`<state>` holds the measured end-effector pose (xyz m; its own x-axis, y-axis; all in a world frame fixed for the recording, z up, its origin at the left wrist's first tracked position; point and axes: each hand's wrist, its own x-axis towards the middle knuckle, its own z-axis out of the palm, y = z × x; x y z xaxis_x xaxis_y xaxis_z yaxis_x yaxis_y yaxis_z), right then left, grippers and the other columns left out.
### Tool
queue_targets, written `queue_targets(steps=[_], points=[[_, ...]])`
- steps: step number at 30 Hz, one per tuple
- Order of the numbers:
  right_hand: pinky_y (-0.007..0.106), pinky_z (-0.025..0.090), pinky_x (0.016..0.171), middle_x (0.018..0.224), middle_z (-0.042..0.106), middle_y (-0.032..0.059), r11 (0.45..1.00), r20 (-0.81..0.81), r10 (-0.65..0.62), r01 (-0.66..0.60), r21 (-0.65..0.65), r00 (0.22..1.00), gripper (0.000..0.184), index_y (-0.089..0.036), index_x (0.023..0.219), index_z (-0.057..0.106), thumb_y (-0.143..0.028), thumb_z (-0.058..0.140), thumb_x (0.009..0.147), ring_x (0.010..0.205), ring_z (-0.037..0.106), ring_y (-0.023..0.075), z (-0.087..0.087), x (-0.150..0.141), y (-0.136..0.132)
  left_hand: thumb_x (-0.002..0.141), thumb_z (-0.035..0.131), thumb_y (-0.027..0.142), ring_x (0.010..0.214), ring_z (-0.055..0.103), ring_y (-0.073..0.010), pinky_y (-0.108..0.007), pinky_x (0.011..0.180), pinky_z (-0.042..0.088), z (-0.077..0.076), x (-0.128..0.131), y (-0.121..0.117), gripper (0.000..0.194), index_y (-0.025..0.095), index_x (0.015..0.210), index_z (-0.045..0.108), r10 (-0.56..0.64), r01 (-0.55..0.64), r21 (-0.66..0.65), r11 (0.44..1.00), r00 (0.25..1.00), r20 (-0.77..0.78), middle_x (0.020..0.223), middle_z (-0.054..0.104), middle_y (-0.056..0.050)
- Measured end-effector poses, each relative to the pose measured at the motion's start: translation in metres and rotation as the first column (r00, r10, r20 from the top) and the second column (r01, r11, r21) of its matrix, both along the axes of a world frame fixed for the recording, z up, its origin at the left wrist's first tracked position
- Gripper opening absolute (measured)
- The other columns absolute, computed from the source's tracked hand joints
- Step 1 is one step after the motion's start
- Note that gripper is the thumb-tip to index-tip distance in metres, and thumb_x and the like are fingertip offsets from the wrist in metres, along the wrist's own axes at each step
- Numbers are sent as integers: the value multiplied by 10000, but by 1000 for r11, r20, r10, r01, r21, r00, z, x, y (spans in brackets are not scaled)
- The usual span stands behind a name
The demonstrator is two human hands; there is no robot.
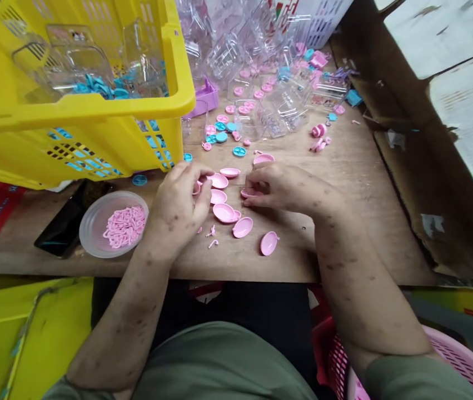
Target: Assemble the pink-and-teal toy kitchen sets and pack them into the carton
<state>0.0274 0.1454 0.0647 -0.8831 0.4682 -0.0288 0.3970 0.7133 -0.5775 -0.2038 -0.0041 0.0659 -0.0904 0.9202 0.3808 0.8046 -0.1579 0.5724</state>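
Both forearms (138, 308) angle inward, left hand (181, 203) and right hand (283, 186) apart, fingers (198, 169) bent.

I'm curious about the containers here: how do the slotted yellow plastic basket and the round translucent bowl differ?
The slotted yellow plastic basket is larger than the round translucent bowl. The basket is cornered, the bowl circular. The basket holds clear plastic pieces and blue pieces; the bowl holds thin pink pieces. Both are open-topped.

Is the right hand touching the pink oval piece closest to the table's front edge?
Apart: the head view shows bare wood between the right hand and that pink oval piece.
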Motion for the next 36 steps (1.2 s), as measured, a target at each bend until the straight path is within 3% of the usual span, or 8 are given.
queue_targets(steps=[4,7,10,16,25,30,33,36], points=[[335,442,694,938,716,53,999,-226,-34,41,27,974,232,-217,932,757,-407,817,1052,805,618,201,4,3,4,1048,693,210,944,701,-279,-436,926,574,16,1,-33,92,243,1117,744,-133,107,-183,977,982,-131,1066,764,-58],[343,505,705,969,723,61,996,-335,-88,89,-12,938,298,-226,966,757,-500,811,1067,810,653,208,7,1,1,995,800,241,1091,676,-363,-525,967,556,10,2,-47,62,239,1050,773,-204,107,-306,946,929,-307,1103,754,-94],[350,567,733,988,746,51,992,-391,-107,74,-99,914,314,-239,991,781,-543,843,1043,815,694,207,4,-3,-2,996,806,235,1146,654,-376,-525,949,547,1,4,-47,22,257,994,807,-201,87,-311,946,913,-354,1101,752,-88],[353,633,790,1010,805,59,990,-456,16,-77,-116,890,213,-230,1002,818,-437,863,1025,897,742,221,2,-8,-2,950,750,177,1021,715,-312,-471,918,553,0,5,-44,76,236,926,792,-119,66,-245,967,971,-209,1001,764,-62],[307,591,826,959,771,33,963,-503,159,-246,-111,849,197,-206,970,814,-378,906,990,886,702,187,5,-21,-23,979,728,206,878,833,-208,-308,848,636,6,10,-44,180,254,1018,896,146,-141,-45,989,982,118,981,888,11],[302,550,780,969,744,46,982,-498,133,-180,-48,857,116,-185,1004,812,-296,820,1035,848,697,183,-6,-31,-26,961,748,184,859,831,-176,-292,884,680,8,21,-34,170,246,1020,894,59,-72,28,997,941,332,984,883,20],[313,563,813,997,736,53,990,-521,130,-140,19,844,94,-193,1004,819,-259,764,1040,861,696,184,-7,-30,-24,937,765,175,981,823,-195,-291,875,685,7,24,-26,140,222,993,883,29,-55,75,996,951,309,1096,865,-27],[315,572,808,997,735,52,987,-518,147,-161,18,842,97,-193,1035,826,-277,821,986,877,703,195,-4,-27,-22,942,768,175,975,793,-187,-277,847,675,6,23,-21,105,209,934,867,18,-46,103,994,965,262,1059,828,-42]])
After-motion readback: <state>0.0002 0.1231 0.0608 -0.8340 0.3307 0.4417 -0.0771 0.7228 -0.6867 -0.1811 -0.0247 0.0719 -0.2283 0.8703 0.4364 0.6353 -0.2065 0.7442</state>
